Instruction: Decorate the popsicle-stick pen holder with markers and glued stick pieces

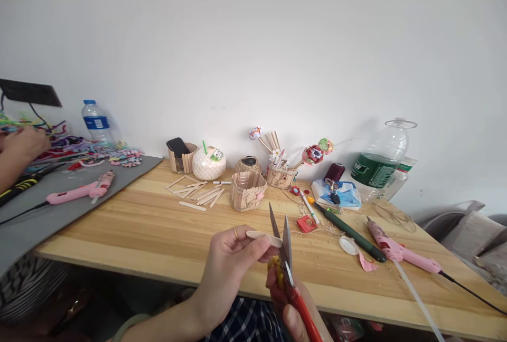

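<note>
Between thumb and fingers, my left hand (233,257) pinches a short wooden craft stick (264,238), held flat above the table's front edge. My right hand (291,305) is wrapped round red-handled scissors (304,314), with something yellow by the fingers. The scissor blades are parted and point up and away, and the stick's right end is at them. Just beyond my hands stands a small basket (248,191) made of wooden sticks, with a pink bead on its side. Loose sticks (200,192) lie scattered left of the basket.
A pink glue gun (400,251), a dark green tool (354,234) and red tape (307,224) lie right. Behind stand a wrapped coconut (209,163), a phone holder (182,158) and a large bottle (380,160). At far left, another person's hand (27,144) is near colourful yarn.
</note>
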Tool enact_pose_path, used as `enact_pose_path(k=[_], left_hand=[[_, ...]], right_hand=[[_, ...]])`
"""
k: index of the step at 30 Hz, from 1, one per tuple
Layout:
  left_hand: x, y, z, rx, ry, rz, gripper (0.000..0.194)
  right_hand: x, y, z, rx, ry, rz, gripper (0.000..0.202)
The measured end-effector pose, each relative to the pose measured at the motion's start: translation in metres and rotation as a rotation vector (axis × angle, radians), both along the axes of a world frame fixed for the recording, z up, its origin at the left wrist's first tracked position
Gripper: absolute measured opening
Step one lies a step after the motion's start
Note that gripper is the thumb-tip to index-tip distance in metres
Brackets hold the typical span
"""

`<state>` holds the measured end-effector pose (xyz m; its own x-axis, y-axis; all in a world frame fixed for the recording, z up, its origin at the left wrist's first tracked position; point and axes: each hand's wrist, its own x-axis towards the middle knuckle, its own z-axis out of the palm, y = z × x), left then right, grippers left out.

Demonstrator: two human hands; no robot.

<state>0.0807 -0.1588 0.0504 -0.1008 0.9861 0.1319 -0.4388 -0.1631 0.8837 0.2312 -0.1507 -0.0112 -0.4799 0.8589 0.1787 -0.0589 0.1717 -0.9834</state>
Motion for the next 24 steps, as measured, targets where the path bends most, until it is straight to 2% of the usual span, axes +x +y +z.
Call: enact_pose_path(k=[13,21,24], left_hand=[[-0.004,0.002,0.002,0.024,0.036,-0.015,0.012],[-0.002,0.001,0.005,0.016,0.018,0.004,0.012],[-0.004,0.001,0.005,0.016,0.032,0.000,0.011]], right_hand=[[0.004,-0.002,0.005,-0.001,-0.066,-0.033,0.059],[-0.006,0.001,0.007,-0.002,0.011,0.029,0.062],[-0.007,0.002,0.009,0.038,0.013,0.006,0.062]])
